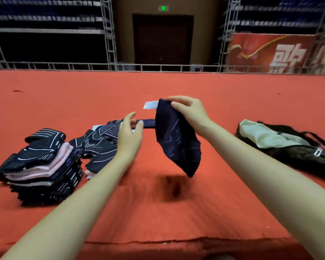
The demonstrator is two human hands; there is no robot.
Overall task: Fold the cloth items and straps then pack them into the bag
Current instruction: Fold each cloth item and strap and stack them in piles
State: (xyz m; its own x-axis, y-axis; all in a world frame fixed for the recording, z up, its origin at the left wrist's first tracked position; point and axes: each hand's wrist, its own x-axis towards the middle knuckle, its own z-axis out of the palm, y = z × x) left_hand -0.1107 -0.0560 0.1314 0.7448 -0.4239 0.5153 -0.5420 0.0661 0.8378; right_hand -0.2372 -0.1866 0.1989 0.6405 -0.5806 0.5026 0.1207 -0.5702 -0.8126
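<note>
Right hand (190, 113) pinches dark cloth (176, 139) by its top edge, hanging above table (158, 212) centre. Left hand (129, 136), fingers loosely curled, holds nothing. Folded stack (39, 166) at 9 o'clock; bag (289, 147) at 3 o'clock.

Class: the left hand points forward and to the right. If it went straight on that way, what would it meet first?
Most likely the dark strap lying on the red surface just past the left hand, though depth is unclear; the hanging cloth comes after.
</note>
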